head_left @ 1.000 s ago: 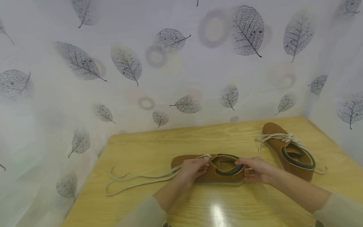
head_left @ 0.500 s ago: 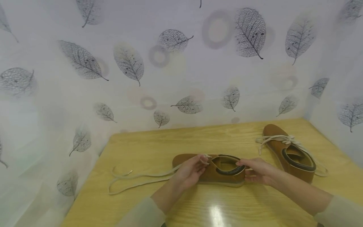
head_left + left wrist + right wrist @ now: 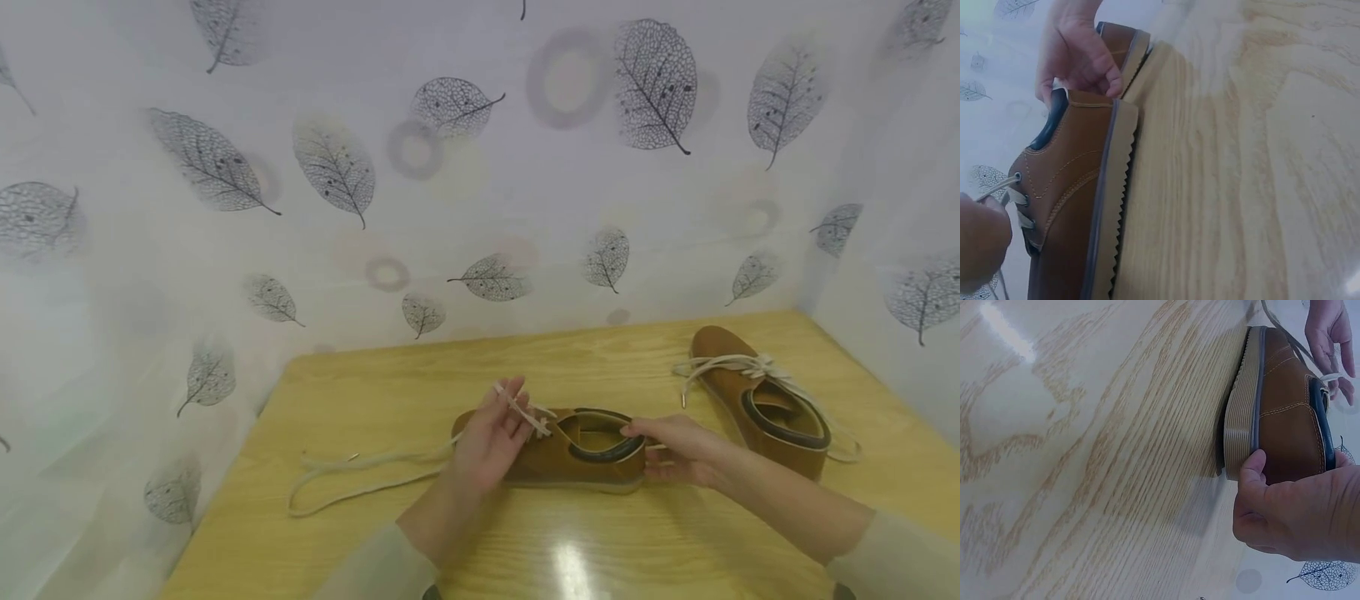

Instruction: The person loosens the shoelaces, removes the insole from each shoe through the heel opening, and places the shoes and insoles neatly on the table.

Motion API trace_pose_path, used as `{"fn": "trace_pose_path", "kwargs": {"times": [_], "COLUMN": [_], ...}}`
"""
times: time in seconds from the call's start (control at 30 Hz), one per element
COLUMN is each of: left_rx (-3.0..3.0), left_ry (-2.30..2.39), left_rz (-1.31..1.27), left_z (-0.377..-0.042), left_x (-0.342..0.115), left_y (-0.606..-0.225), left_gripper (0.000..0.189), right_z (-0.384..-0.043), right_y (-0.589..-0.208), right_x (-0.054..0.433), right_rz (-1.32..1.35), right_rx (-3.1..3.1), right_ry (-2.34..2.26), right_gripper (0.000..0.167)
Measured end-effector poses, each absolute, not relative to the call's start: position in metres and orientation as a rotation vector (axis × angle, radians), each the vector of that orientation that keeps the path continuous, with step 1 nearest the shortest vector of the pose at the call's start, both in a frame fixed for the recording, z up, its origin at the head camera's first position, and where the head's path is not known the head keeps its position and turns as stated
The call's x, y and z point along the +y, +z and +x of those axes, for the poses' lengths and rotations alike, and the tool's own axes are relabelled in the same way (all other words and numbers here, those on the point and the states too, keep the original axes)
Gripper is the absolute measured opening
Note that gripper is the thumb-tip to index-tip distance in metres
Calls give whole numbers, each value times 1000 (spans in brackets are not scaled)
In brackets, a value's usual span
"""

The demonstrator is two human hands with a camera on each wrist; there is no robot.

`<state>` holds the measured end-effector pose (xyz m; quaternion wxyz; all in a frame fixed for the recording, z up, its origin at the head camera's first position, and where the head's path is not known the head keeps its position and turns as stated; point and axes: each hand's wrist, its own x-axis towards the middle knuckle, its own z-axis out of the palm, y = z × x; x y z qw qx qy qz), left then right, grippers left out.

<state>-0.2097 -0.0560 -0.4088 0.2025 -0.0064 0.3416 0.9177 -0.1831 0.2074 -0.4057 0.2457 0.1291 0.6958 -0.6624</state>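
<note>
Since the earlier head frames, the left hand (image 3: 487, 442) had turned palm upward and drawn a lace (image 3: 521, 408) out from the near shoe (image 3: 585, 475), while the right hand (image 3: 686, 450) had stayed at its heel. In the head view we saw that shoe lying sole down on the wooden table (image 3: 360, 392), toe to the left. The left hand held the raised lace at its fingers; the right grasped the rear rim. A second shoe (image 3: 791, 452) stood at the back right, just beyond the right hand, its own laces gathered in a knot (image 3: 761, 364). More lace lay loose on the left, one metal tip (image 3: 352, 457) showing, and behind stood a leaf-printed backdrop (image 3: 487, 192). The left hand and forearm covered part of the near shoe's front and of the loose lace.

From the left wrist we made out the notched sole (image 3: 1116, 206) and metal eyelets (image 3: 1018, 177), unclear from above. The toe was cut off, as was most of the left hand; the second shoe was partly hidden behind the right.

From the right wrist we saw fingertips (image 3: 1254, 462) pressed on the heel leather, just above the sole. The left hand's grip there was hard to read.
</note>
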Motion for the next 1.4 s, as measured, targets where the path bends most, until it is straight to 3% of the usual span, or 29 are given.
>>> {"fn": "trace_pose_path", "kwargs": {"times": [0.17,0.33,0.7,1.03,1.13,1.23,1.4], "left_rx": [979,961,840,592,545,493,335], "left_ry": [2651,2697,2824,2906,2925,2940,2945], "left_rz": [-198,-194,-247,-341,-371,-442,-552], "left_z": [-217,-221,-225,-224,-226,-230,-234], "left_x": [-62,-79,-120,-158,-171,-186,-211], "left_y": [-404,-403,-397,-397,-398,-397,-396], "left_gripper": [46,56,58,23,23,29,55], "right_z": [-184,-185,-187,-187,-187,-187,-186], "right_y": [-405,-406,-405,-404,-404,-404,-403], "right_x": [207,205,201,200,200,199,200], "right_rz": [352,353,373,352,353,362,372], "right_rx": [1890,1889,1868,1882,1892,1898,1898], "right_ry": [-1816,-1822,-1838,-1835,-1827,-1824,-1829], "right_gripper": [16,11,10,18,19,20,17]}}
